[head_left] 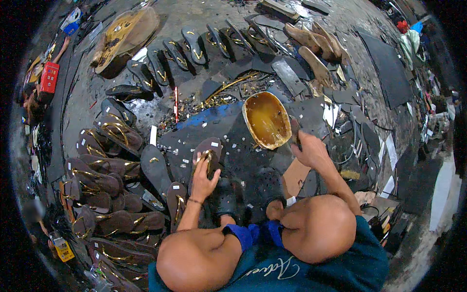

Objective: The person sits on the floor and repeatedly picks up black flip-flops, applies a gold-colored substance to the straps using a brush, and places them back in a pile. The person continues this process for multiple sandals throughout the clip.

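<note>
My left hand (204, 181) rests over a brown flip-flop (212, 144) with a gold strap and a small white tag, its fingers at the strap and thumb on the right side. Just left of it lie a dark sole (156, 168) and another tagged flip-flop (176, 202). My right hand (311, 150) is closed at the right edge of an oval tub (245, 121) of amber, glue-like liquid. Something dark shows by its fingers; what it is I cannot make out.
Piles of brown gold-strapped flip-flops (114, 223) lie at left. Dark flip-flops (195, 46) stand in an arc at the far side. Foot-shaped wooden lasts (315, 65) lie at far right, and a wooden-toned tray (119, 39) at far left. Scraps and dark sheets (384, 65) litter the floor.
</note>
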Demonstrator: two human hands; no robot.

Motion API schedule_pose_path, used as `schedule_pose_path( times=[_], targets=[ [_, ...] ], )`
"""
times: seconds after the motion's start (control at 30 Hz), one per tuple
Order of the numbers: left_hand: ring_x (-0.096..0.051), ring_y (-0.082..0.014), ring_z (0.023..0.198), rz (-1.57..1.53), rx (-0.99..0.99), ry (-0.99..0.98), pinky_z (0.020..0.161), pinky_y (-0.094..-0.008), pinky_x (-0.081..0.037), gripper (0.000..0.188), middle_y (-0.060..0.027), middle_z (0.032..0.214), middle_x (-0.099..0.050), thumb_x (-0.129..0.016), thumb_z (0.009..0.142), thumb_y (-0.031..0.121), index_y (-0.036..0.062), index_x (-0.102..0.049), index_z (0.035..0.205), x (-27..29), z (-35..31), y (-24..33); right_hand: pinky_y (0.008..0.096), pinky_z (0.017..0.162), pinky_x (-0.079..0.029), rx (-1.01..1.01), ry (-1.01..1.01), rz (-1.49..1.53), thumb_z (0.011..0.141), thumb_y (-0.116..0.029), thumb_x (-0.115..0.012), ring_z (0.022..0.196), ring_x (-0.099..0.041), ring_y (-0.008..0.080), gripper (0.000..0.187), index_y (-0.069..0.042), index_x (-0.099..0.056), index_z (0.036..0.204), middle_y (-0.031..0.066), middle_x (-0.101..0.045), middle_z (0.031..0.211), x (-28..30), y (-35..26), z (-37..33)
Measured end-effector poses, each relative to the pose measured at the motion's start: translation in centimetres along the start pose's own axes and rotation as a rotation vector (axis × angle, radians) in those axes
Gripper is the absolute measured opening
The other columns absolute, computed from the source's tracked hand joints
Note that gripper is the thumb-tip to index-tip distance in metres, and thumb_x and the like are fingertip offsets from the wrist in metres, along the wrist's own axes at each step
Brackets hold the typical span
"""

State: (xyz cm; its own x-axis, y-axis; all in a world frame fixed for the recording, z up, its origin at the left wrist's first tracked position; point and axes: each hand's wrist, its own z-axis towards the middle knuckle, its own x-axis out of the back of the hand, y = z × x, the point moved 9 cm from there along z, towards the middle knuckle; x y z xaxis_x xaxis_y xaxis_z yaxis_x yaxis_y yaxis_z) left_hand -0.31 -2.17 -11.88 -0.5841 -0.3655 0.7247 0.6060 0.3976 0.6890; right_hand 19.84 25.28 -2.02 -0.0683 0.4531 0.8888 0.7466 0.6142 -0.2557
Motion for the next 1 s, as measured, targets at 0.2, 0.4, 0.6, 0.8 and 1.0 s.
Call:
schedule_pose_path(
  times=[0.2,0.4,0.6,0.8,1.0],
  targets=[
    [-0.016,-0.0345,0.144,0.365,-0.096,-0.235,0.114,-0.0546,-0.009,0.071,-0.0115,0.154,-0.027,-0.062,0.085,0.047,0.0181,-0.039,0.145,-1.7,4.1,1.5,0.0308,0.067,-0.051,-0.16,-0.151,1.553,0.091,-0.028,-0.064,0.072,-0.062,0.0181,0.033,0.0,-0.058,0.106,0.0083,-0.066,0.088,-1.5,1.6,0.8],
    [-0.037,-0.0301,0.134,-0.574,0.19,-0.138,0.111,-0.0482,-0.023,0.053,-0.0119,0.145,-0.042,-0.045,0.097,0.038,0.0065,-0.045,0.139,-0.4,9.2,-0.6,0.0306,0.079,-0.053,0.067,-0.166,1.774,0.09,-0.015,-0.066,0.087,-0.065,0.0169,0.028,-0.001,-0.059,0.114,0.0058,-0.067,0.102,4.4,-9.4,4.0],
    [-0.063,-0.0198,0.101,-1.505,0.417,0.119,0.088,-0.0347,-0.052,0.04,-0.0098,0.116,-0.063,-0.038,0.101,0.027,0.0008,-0.055,0.126,7.1,9.5,5.4,0.0318,0.083,-0.051,0.872,0.488,0.893,0.081,-0.002,-0.068,0.092,-0.067,0.0236,0.03,-0.007,-0.067,0.111,0.0119,-0.069,0.104,8.4,-20.7,2.5],
    [-0.063,-0.0223,0.103,-1.391,0.447,0.088,0.092,-0.0364,-0.05,0.046,-0.0116,0.118,-0.062,-0.038,0.099,0.033,0.0001,-0.052,0.128,4.3,8.0,6.8,0.0382,0.074,-0.052,0.81,0.513,0.835,0.08,-0.004,-0.066,0.088,-0.067,0.0289,0.023,-0.009,-0.068,0.103,0.012,-0.069,0.102,8.9,-19.5,2.5],
    [-0.06,-0.0342,0.108,-1.926,0.407,0.068,0.095,-0.0479,-0.048,0.057,-0.0182,0.123,-0.059,-0.029,0.097,0.042,0.0003,-0.048,0.131,6.6,7.1,6.9,0.0362,0.078,-0.052,0.713,0.5,0.864,0.083,-0.012,-0.069,0.087,-0.067,0.0284,0.02,-0.007,-0.067,0.102,0.0105,-0.069,0.097,9.1,-18.6,2.4]
  ],
)
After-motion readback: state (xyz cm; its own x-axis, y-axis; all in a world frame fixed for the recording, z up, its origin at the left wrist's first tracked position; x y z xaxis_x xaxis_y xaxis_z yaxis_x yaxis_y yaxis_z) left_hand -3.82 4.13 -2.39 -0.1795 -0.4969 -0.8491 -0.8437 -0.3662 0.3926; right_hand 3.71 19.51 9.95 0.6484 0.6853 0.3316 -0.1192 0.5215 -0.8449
